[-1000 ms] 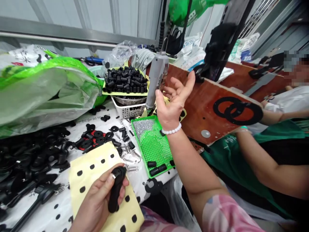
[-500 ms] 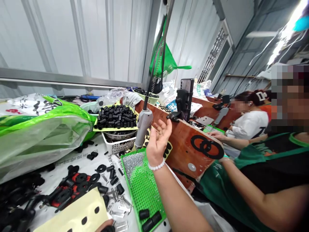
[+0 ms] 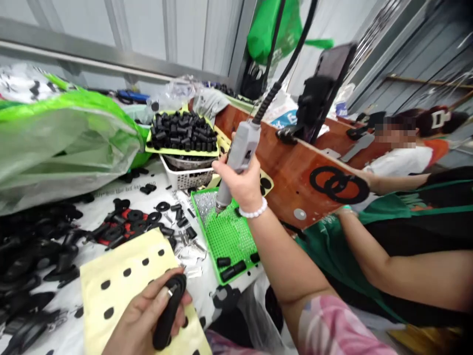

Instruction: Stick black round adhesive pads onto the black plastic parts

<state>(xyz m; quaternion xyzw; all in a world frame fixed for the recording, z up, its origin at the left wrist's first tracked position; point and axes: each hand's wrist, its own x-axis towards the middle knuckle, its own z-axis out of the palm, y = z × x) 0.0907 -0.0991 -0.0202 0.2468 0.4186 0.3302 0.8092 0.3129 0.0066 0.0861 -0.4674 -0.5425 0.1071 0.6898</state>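
Here, works at a crowded, white-covered bench (image 3: 136, 197), with a pile of black parts (image 3: 29, 246) at the left and a big green-edged plastic bag (image 3: 74, 130) behind it. Towards the back, has a heap of short black tubes (image 3: 185, 133) above a white basket (image 3: 190, 180). At the right, borders on a standing brown board (image 3: 283, 190), set between the bench and a co-worker's bare arm (image 3: 373, 241), with a phone (image 3: 334, 64) held above its top edge and two overlapping black rings (image 3: 338, 185) on its face. Nearer the middle, has a green tray (image 3: 221, 234) with silvery screws (image 3: 203, 203) at its far end and a few tubes at the near end; partly blocks its right side from view with the right forearm (image 3: 288, 261).

With the right hand (image 3: 244, 182), wraps the fingers around a grey electric screwdriver (image 3: 244, 148), pointing its tip down over the tray; cannot tell whether touching. With the left hand (image 3: 146, 308), clamps a black handle (image 3: 166, 323) between thumb and curled fingers, tilted, over a yellow sheet (image 3: 121, 259) with black dots, just left of loose metal clips (image 3: 188, 241).
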